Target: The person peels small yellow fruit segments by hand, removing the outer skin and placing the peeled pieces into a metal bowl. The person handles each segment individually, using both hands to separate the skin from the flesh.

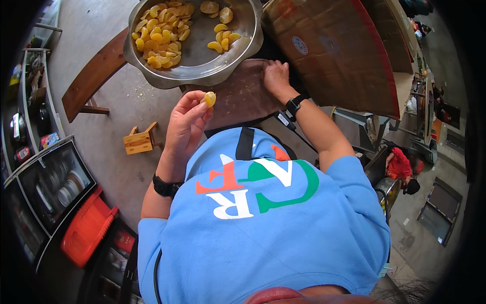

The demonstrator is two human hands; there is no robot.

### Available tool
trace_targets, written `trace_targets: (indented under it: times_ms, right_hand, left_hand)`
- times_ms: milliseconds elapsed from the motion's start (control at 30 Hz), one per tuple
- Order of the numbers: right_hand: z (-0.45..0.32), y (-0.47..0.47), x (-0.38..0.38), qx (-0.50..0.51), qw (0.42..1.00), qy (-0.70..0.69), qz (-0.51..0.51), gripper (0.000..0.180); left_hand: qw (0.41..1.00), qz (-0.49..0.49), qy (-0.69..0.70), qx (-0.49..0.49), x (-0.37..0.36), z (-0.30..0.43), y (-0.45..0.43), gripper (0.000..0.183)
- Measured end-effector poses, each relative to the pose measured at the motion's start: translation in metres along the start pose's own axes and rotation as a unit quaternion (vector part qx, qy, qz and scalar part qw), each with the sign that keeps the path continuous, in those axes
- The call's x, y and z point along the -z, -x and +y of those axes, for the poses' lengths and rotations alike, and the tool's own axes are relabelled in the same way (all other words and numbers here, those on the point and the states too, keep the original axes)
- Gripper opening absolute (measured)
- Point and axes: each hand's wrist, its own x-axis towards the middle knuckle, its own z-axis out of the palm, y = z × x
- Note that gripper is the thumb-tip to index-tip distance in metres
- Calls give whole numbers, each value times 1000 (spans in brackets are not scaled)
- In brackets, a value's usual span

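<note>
In my left hand [190,119] a peeled citrus segment [209,99] is pinched between thumb and fingers, just below the rim of a wide metal basin [167,82]. My right hand [277,76] lies at the edge of a brown cloth [243,87], its fingers curled down; whether they grip the cloth is hidden. The basin holds a large heap of orange segments [161,36] on its left. On its right are a smaller group of segments [224,37] and peeled whole or part fruits [226,15]. Small pale scraps dot the cloth.
A large cardboard box [330,53] stands right of the basin. To the left are a curved wooden bench [95,72], a small wooden stool [138,143] and a glass-fronted cabinet [57,186] with a red plastic tray [85,231]. A person in red [398,163] is far right.
</note>
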Motion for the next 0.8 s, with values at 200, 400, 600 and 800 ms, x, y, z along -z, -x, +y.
trace_targets:
  times_ms: [200, 400, 600, 800]
  right_hand:
    - [-6, 8, 19, 17, 1000, -10, -17, 20]
    - [-41, 11, 104, -31, 930, -365, -30, 11]
    - [-82, 21, 212, 162, 888, -423, 82, 13]
    - [-101, 30, 237, 188, 903, -362, 136, 13]
  left_hand:
    - [999, -35, 5, -1, -3, -5, -11, 24]
    - [1000, -22, 22, 0, -12, -3, -13, 22]
    - [997, -61, 38, 15, -18, -8, -18, 21]
    - [997, -71, 28, 7, -22, -10, -13, 20]
